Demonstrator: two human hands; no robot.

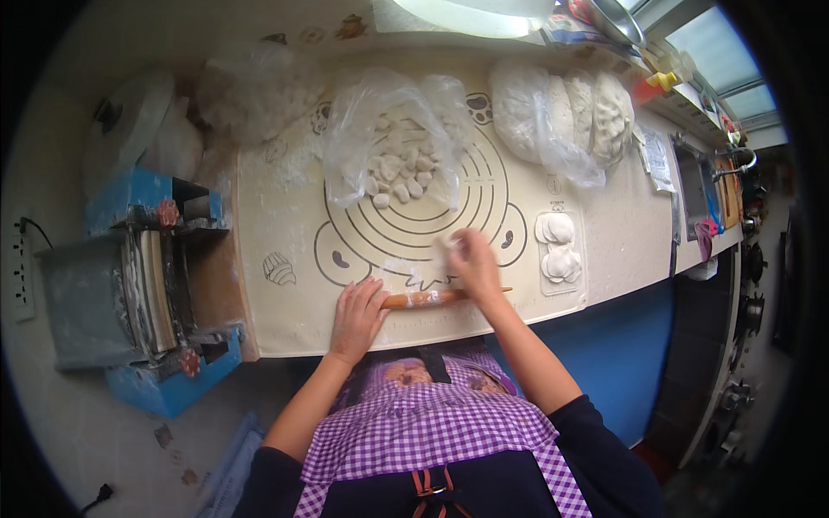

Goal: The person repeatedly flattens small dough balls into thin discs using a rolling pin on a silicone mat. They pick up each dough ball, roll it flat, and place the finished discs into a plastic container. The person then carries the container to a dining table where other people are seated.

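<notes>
A wooden rolling pin point(427, 298) dusted with flour lies across the near edge of a printed pastry mat point(291, 220). My left hand point(360, 317) rests on the pin's left end, fingers stretched out. My right hand point(476, 262) is just beyond the pin's right part, its fingers bent and blurred around a pale piece, apparently dough. Beyond my hands, several small dough pieces point(401, 169) lie on the mat, partly under a clear plastic bag point(350, 142). To the right, flat round dough wrappers point(558, 228) lie stacked in a clear plastic tray point(578, 249).
Large dough lumps point(612, 120) sit partly in a plastic bag point(521, 116) at the back right. A blue dough-rolling machine point(155, 278) stands at the left. A sink point(692, 175) with a faucet is at the far right. Another plastic bag point(259, 90) lies at the back left.
</notes>
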